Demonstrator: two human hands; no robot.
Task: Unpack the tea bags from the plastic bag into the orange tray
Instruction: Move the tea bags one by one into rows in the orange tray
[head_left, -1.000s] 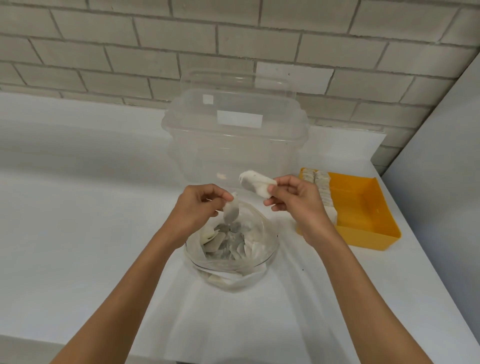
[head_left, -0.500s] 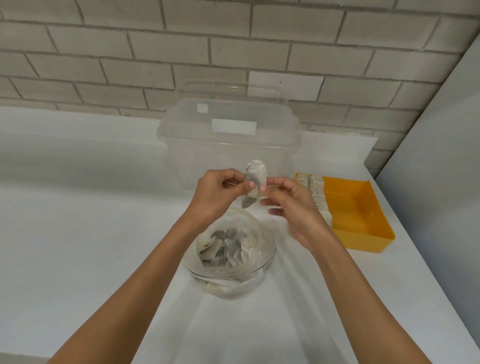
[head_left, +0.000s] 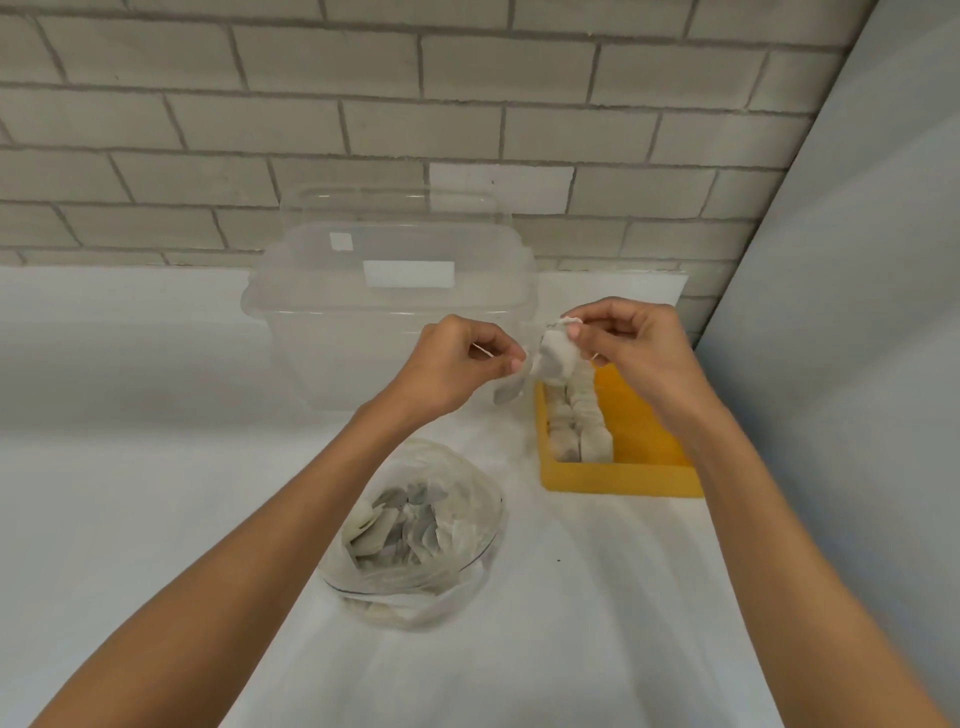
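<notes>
Partway: two rows of tea bags (head_left: 576, 421) line the left side of the orange tray (head_left: 623, 480), a loose heap (head_left: 400, 535) remains in the plastic bag (head_left: 462, 592), and the left hand (head_left: 457, 369) and right hand (head_left: 631, 353) both pinch a held clump (head_left: 553, 358) above the tray, not yet placed.

Orange tray (head_left: 631, 480), white and grey tea bags (head_left: 574, 421), see-through plastic bag (head_left: 457, 582), clear box (head_left: 389, 322) with white labels, pale brick wall (head_left: 363, 104), white table (head_left: 130, 493)

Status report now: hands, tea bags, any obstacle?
Left hand pinches one tea bag. Right hand holds a stack near orange tray. Clear tub behind, not blocking.
</notes>
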